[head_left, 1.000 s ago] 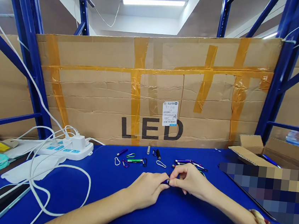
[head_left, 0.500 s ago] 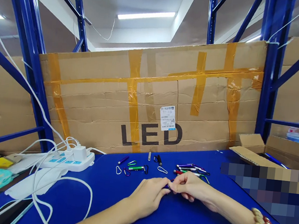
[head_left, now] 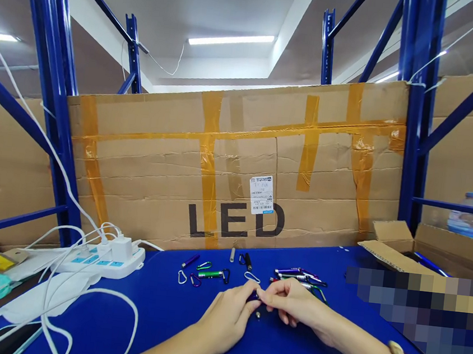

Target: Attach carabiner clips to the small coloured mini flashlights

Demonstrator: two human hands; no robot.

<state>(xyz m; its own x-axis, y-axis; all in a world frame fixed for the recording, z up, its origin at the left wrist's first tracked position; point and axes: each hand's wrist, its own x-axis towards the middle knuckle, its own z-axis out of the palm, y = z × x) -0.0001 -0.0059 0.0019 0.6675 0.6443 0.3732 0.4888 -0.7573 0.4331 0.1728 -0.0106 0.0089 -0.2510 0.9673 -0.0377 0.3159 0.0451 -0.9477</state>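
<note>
The left hand (head_left: pixel 224 316), nearer than the green tube (head_left: pixel 209 274) and to its right, has its thumb and fingers closed on a small dark blue piece (head_left: pixel 253 296). The right hand (head_left: pixel 294 304), farther right of the green tube, pinches that piece's right end between thumb and forefinger; its other fingers are loosely curled.

The fingers cover most of the piece, so its full shape cannot be told. A tiny metallic bit (head_left: pixel 258 315) shows just below the fingertips, too small to identify. Right of the green tube, the right hand partly hides a pile of coloured tubes (head_left: pixel 292 272), and a pixelated patch hides the area beyond.

The blue tabletop (head_left: pixel 179 317) also bears a purple tube (head_left: pixel 190 260) behind and left of the green tube, and a white power strip (head_left: pixel 103 264) well to its left. Behind the green tube stands a taped cardboard panel (head_left: pixel 155 180) marked "LED", beneath a lit ceiling lamp (head_left: pixel 231 40).
</note>
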